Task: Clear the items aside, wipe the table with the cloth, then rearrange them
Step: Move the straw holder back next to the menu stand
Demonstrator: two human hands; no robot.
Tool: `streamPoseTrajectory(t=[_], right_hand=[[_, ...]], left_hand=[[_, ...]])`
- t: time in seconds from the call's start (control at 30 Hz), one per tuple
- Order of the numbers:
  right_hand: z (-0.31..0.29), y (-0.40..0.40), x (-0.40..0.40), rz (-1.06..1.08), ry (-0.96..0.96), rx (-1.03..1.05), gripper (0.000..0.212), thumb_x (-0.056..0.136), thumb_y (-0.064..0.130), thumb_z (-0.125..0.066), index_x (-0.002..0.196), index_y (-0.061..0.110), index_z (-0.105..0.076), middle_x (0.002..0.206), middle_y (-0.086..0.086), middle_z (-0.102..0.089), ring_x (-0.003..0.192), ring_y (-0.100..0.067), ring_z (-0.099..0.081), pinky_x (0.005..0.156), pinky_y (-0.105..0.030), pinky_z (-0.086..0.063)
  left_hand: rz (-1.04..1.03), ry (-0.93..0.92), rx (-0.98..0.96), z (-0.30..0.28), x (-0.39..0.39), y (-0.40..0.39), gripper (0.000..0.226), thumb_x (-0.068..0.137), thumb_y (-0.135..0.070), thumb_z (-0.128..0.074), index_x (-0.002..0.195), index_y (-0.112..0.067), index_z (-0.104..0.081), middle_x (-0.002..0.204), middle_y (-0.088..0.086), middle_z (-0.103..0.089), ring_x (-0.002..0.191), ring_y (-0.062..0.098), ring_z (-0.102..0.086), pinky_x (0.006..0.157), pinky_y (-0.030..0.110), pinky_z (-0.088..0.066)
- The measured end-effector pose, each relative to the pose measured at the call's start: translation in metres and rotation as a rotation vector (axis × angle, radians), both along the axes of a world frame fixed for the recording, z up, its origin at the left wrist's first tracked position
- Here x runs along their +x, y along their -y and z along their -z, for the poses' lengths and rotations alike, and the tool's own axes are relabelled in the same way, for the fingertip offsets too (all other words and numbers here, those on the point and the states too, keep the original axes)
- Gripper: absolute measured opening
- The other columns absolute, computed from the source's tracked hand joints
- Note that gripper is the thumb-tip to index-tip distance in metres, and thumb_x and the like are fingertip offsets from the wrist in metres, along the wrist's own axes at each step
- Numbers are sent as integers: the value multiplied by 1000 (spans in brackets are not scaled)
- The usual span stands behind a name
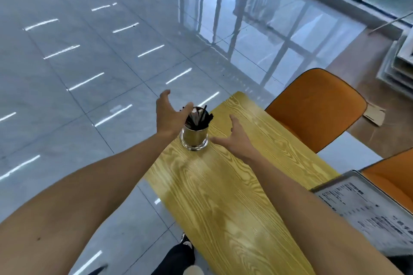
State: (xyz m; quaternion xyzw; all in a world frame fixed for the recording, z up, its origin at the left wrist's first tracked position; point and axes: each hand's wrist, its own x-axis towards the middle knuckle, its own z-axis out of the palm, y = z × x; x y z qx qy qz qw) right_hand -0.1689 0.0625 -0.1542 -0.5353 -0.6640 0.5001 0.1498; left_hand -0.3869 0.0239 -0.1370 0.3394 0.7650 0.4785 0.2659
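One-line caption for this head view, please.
Both open hands, left hand and right hand, flank a metal holder of dark sticks on the yellow table.

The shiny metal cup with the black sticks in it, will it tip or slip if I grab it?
The metal cup looks polished, so probably slippery. Its base seems wide, so tipping looks unlikely, but the loose black sticks may rattle or shift.

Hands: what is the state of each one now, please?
Left hand: open, holding nothing, beside the metal cup.
Right hand: open, holding nothing, on the cup's other side.
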Motion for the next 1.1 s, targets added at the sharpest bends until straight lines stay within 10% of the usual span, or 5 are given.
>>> streamPoseTrajectory(t=[0.23, 0.37, 0.63, 1.1], right_hand=[[32, -16, -44, -46, -8, -45, 114, 76, 29, -86, 160, 22, -10, 165, -5, -18, 149, -22, -24, 108, -29, -27], [41, -17, -54, -4, -125, -55, 81, 74, 21, -86, 143, 19, -42, 142, -1, -51, 131, -16, -48, 111, -45, -41], [35, -5, -35, 122, -246, -66, 63, 78, 17, -84, 131, 20, -50, 129, 2, -59, 120, -17, -58, 100, -41, -51], [18, 58, 106, 601, -264, 20, 54, 85, 14, -81, 130, 18, -51, 126, 3, -59, 118, -12, -57, 99, -35, -52]], left_hand=[[0, 372, -252, 49, -33, 9, 78, 83, -43, -79, 148, -18, -43, 143, 12, -50, 125, 26, -55, 104, 42, -49], [113, 510, -256, 62, -30, 8, 63, 86, -28, -78, 143, -20, -52, 133, 9, -57, 117, 25, -59, 102, 46, -52], [207, 555, -208, 64, 4, -6, 37, 87, -14, -76, 123, -13, -65, 111, 10, -73, 86, 18, -72, 75, 29, -60], [615, 595, -251, 52, 159, -13, 35, 87, -16, -79, 118, -11, -66, 102, 13, -75, 94, 23, -73, 82, 32, -62]])
